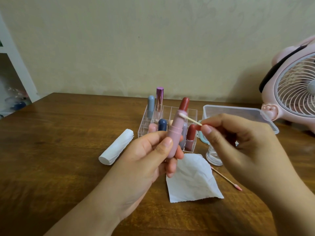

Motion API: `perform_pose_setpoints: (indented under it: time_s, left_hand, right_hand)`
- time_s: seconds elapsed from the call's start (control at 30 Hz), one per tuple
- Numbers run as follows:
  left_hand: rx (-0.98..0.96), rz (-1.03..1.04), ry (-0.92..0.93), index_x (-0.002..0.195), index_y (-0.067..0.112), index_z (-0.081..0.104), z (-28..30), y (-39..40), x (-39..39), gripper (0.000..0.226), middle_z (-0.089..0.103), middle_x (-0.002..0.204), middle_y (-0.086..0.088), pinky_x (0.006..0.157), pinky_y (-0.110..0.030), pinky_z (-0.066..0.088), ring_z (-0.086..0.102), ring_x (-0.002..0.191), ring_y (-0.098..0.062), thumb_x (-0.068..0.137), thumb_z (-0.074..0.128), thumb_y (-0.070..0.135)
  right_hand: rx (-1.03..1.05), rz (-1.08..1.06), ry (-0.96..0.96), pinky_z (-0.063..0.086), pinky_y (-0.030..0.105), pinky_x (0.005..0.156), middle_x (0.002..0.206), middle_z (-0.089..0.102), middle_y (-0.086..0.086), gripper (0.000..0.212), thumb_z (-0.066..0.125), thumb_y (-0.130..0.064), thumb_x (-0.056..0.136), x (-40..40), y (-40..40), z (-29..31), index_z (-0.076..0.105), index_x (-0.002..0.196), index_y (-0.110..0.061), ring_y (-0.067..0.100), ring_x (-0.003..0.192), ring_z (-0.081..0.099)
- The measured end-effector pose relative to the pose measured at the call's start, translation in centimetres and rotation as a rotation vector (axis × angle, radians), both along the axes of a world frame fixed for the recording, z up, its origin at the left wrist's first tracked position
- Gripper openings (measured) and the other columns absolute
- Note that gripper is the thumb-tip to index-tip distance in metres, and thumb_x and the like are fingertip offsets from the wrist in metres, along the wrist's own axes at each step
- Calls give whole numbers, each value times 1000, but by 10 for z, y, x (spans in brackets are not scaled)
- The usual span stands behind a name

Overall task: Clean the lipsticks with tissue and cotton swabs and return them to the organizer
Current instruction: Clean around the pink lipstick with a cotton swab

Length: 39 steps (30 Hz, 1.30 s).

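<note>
My left hand (pixel 150 154) grips an uncapped pink lipstick (pixel 175 132) upright above the table, its red bullet extended at the top. My right hand (pixel 235 142) pinches a cotton swab (pixel 190 119) whose white tip touches the rim of the pink tube just below the red bullet. Behind them stands a clear organizer (pixel 144 122) holding several lipsticks, among them a grey-blue one (pixel 150 106), a metallic purple one (pixel 159 98), a dark blue one (pixel 162 124) and a red one (pixel 190 135). A tissue sheet (pixel 192 181) lies flat under my hands.
A tissue roll (pixel 115 147) lies left of the organizer. A used pink-tipped swab (pixel 226 178) lies right of the tissue sheet. A clear jar (pixel 213 155) stands beneath my right hand, a clear plastic box (pixel 238 114) behind it. A pink fan (pixel 293 86) stands at the far right.
</note>
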<state>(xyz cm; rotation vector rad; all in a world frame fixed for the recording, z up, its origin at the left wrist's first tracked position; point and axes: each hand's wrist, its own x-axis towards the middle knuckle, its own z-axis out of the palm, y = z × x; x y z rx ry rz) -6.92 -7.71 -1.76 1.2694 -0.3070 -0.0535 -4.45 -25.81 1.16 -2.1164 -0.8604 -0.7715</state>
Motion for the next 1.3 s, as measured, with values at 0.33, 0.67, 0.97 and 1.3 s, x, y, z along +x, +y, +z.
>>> perform_pose_setpoints:
  time_s: [0.33, 0.67, 0.97, 1.3]
  left_hand:
    - [115, 72, -63, 89, 9, 69, -1, 1, 1, 24, 66, 77, -2, 49, -18, 41, 49, 55, -10, 83, 54, 26]
    - [86, 43, -49, 88, 10, 70, 0, 0, 0, 27, 65, 76, -2, 50, -18, 41, 48, 55, -9, 84, 51, 28]
    - [53, 34, -33, 89, 9, 70, 1, 0, 0, 28, 64, 75, -3, 50, -18, 40, 47, 55, -9, 84, 50, 28]
    - [49, 44, -30, 91, 11, 71, 1, 1, 0, 27, 64, 75, -2, 50, -19, 41, 48, 56, -8, 83, 52, 29]
  right_hand:
    - [32, -25, -12, 34, 10, 48, 58, 57, -2, 15, 55, -30, 88, 0, -1, 0, 68, 84, -22, 6, 55, 51]
    - [-11, 34, 39, 31, 7, 48, 60, 55, -7, 10, 59, -27, 88, 0, 1, -2, 67, 81, -26, 4, 52, 46]
    - [-22, 51, 41, 31, 12, 46, 64, 56, -3, 17, 53, -32, 87, -1, 2, -2, 67, 79, -26, 8, 52, 46]
    - [-2, 61, 57, 30, 8, 47, 66, 56, -4, 15, 53, -32, 87, -1, 1, -2, 66, 80, -29, 4, 51, 44]
